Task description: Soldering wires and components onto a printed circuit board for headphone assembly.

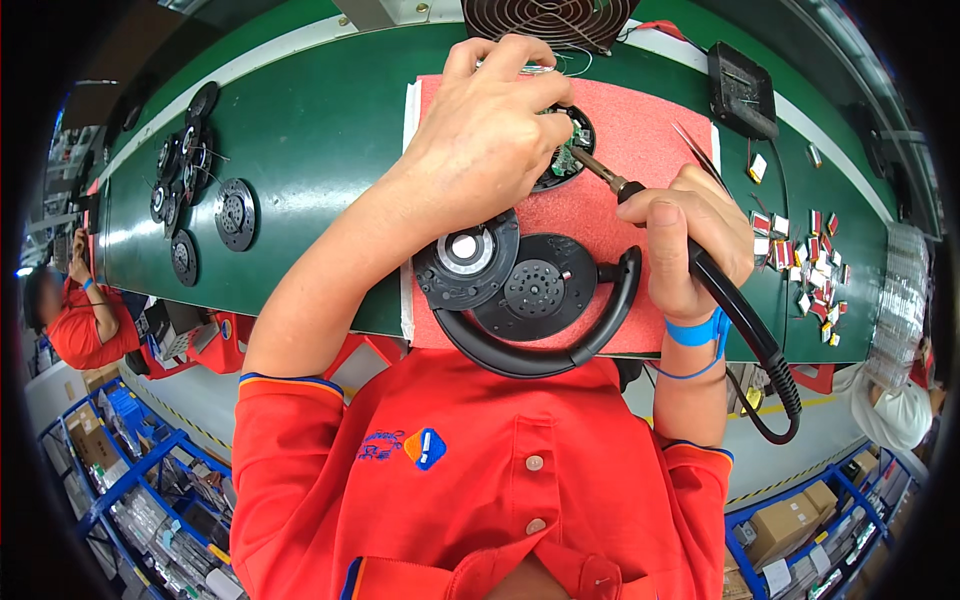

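Observation:
My right hand is closed round the black handle of a soldering iron. Its tip meets a green circuit board inside a round black earcup. My left hand curls over that earcup, its fingers pinched around a thin, silvery solder wire that loops out behind them; the fingertips are partly hidden. Nearer to me lie a black headband, a round speaker part with a pale ring and a perforated black earcup plate. Beyond my right hand, tweezers show; whether I hold them I cannot tell.
A pink foam mat lies under the work on a green table. Several black round parts are at left, several small batteries at right. A fan and black tray stand at the back. The iron's cable hangs over the near edge.

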A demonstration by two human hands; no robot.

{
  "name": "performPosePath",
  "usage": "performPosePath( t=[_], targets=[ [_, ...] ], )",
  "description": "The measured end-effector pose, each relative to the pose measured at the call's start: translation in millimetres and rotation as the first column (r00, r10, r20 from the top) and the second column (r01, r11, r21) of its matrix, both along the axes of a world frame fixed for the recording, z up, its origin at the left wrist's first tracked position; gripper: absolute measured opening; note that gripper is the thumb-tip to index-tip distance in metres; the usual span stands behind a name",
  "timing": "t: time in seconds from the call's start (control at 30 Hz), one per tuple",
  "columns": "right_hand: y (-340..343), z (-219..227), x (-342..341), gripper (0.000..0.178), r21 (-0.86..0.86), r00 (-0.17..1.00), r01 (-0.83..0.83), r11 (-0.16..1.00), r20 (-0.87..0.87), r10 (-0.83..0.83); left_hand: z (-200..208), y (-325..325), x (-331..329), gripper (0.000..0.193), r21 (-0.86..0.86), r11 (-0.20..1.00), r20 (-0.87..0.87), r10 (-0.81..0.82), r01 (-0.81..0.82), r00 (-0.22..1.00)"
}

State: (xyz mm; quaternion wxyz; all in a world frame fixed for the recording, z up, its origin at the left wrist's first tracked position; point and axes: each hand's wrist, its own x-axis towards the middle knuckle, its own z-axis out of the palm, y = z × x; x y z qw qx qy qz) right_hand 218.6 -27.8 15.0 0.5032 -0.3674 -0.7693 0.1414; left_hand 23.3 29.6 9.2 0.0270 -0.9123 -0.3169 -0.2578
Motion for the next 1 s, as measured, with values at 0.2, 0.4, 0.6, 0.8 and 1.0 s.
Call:
performPosePath(
  t=[0.2, 0.4, 0.6, 0.8, 1.0],
  targets=[
    [1.8, -1.5, -0.2, 0.011, 0.019, 1.000, -0.004, 1.000, -0.011, 0.004, 0.5, -1.8, 1.5, 0.005, 0.017, 1.000, -0.018, 0.020, -0.019, 1.000],
    [-1.6, 1.1, -3.0, 0.024, -0.028, 1.000, 0.005, 1.000, 0.017, -0.005, 0.7, -2.2, 2.0, 0.004, 0.033, 0.999, -0.032, 0.033, -0.031, 0.999],
    [-1.1, 0.1, -2.6, 0.024, -0.024, 1.000, 0.002, 1.000, 0.019, -0.002, 0.7, -2.8, 2.8, 0.004, 0.036, 0.998, -0.035, 0.050, -0.049, 0.998],
    [-1.4, 1.4, 2.7, 0.016, 0.039, 1.000, 0.008, 0.999, -0.020, -0.008, 2.3, -3.3, 4.5, 0.003, 0.031, 0.999, -0.041, 0.044, -0.043, 0.998],
    [-9.8, -7.6, 35.4, 0.050, 0.105, 0.927, 0.328, 0.939, -0.226, -0.298, 1.3, -1.7, 3.3, 0.005, 0.037, 0.999, 0.030, -0.025, 0.024, 0.999]
  ],
)
